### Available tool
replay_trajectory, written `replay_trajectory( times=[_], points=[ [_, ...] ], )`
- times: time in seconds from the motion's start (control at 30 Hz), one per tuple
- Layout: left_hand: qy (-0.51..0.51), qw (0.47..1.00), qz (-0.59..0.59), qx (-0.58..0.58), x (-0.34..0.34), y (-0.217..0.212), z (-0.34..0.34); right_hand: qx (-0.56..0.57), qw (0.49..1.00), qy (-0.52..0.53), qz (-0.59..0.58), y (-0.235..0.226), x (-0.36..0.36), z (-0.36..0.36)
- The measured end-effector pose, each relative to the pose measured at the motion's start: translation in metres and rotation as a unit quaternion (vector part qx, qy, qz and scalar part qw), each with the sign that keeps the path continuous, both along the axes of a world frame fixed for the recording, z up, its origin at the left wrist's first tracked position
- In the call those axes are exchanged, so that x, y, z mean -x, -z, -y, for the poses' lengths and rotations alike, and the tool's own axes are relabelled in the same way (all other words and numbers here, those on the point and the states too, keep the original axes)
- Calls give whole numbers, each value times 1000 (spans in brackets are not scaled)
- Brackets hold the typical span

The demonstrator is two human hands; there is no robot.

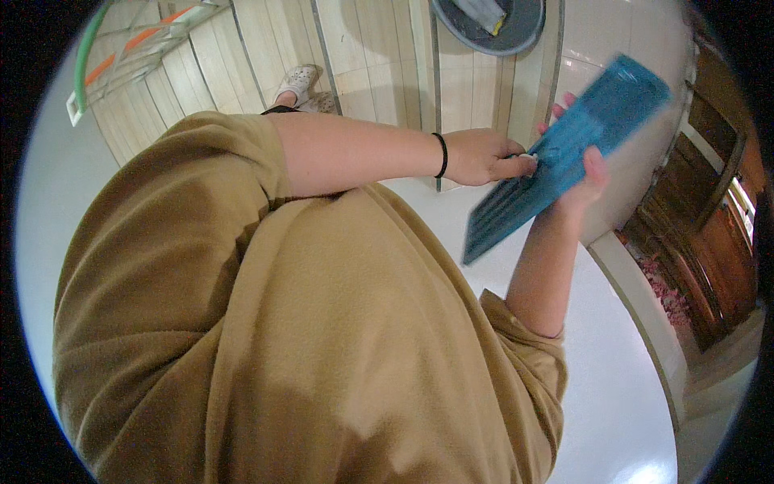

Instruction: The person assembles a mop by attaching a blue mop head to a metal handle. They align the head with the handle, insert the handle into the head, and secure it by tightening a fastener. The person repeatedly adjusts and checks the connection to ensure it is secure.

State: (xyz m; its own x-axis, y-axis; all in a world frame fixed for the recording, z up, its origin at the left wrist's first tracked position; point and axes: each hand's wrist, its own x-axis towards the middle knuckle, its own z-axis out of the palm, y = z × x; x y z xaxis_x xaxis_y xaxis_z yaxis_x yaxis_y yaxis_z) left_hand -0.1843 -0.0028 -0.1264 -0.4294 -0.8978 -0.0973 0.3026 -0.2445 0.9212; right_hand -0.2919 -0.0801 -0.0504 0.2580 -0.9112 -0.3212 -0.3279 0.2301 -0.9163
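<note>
A long, flat blue rectangular panel [617,101] is held up at a slant on the right, its far end higher in the view and its near end ridged and darker. My right hand [582,179] grips it from behind, with the thumb on one long edge and fingertips showing past the other. At its middle, my left hand [488,156], with a black band on the wrist, has its fingers closed on a small white piece [528,158]. Motion blurs the panel, so its exact kind is unclear.
A grey bucket [524,42] with a whitish item in it stands on the plank-patterned floor [367,40] at the top. A green and orange frame [141,40] is at upper left. A white perforated shoe [301,83] shows beyond my left arm. Brown wooden furniture [701,218] lines the right.
</note>
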Motion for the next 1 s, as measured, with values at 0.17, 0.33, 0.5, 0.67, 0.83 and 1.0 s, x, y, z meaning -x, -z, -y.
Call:
replay_trajectory(
  times=[0.17, 0.33, 0.5, 0.67, 0.83, 1.0],
  points=[
    [10, 999, -46, -23, 14, 13, 6, 108, 991, -20, 81, 5, 7, -5],
    [43, 997, -48, -33, 14, 11, 6, 29, 995, -86, -50, -6, -8, 2],
    [33, 996, -82, -29, 20, 15, 3, -2, 993, -84, -89, -12, -17, 3],
    [44, 992, -110, -37, 24, 17, 5, -26, 986, -110, -125, -14, -19, 4],
    [74, 975, -194, -79, 13, 12, 6, -65, 967, -166, -180, -18, -28, 11],
    [69, 968, -230, -77, 8, 12, 2, -94, 961, -209, -156, -21, -37, 11]
  ],
)
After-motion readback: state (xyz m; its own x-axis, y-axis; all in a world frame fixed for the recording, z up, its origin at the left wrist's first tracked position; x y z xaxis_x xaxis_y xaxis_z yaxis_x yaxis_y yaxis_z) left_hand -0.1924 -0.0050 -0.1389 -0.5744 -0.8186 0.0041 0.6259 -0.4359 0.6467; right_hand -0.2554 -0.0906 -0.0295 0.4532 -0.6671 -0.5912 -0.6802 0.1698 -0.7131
